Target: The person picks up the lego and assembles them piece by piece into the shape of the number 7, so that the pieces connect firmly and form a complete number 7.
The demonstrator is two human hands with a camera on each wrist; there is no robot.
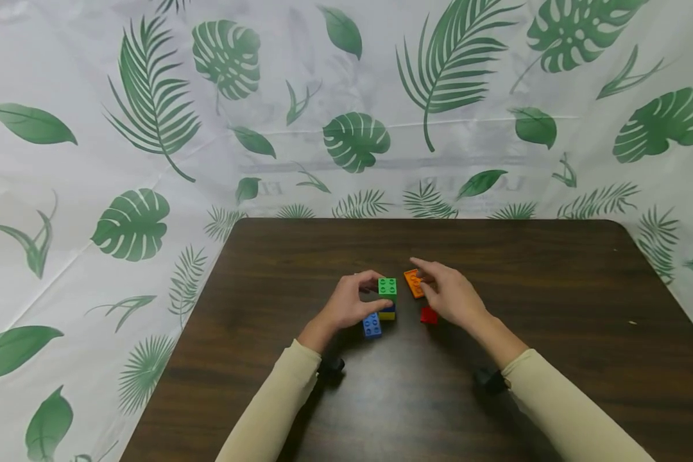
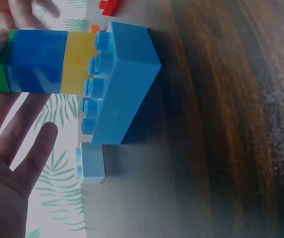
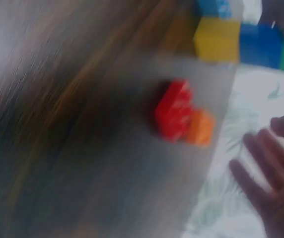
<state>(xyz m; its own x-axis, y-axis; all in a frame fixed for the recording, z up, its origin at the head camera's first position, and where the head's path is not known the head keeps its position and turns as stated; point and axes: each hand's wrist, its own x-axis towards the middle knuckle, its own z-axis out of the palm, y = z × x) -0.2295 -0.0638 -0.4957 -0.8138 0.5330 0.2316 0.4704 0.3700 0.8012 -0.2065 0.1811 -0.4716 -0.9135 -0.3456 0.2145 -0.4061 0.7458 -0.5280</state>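
A stack of toy building bricks stands upright on the table: a green brick (image 1: pixel 387 287) on top, a dark blue brick (image 2: pixel 37 62) in the middle and a yellow brick (image 2: pixel 78 63) at the bottom. My left hand (image 1: pixel 346 303) holds the green brick, thumb on the near side and fingers behind. Close to the stack's base lies a lighter blue brick (image 1: pixel 372 325). My right hand (image 1: pixel 452 296), fingers spread and holding nothing, hovers above an orange brick (image 1: pixel 413 283) and a red brick (image 1: pixel 429 315). The right wrist view is blurred.
Another small, pale blue brick (image 2: pixel 93 162) shows beyond the lighter blue one in the left wrist view. The dark wooden table (image 1: pixel 554 289) ends at the back against a white leaf-patterned sheet (image 1: pixel 300 160), which also hangs along the left side.
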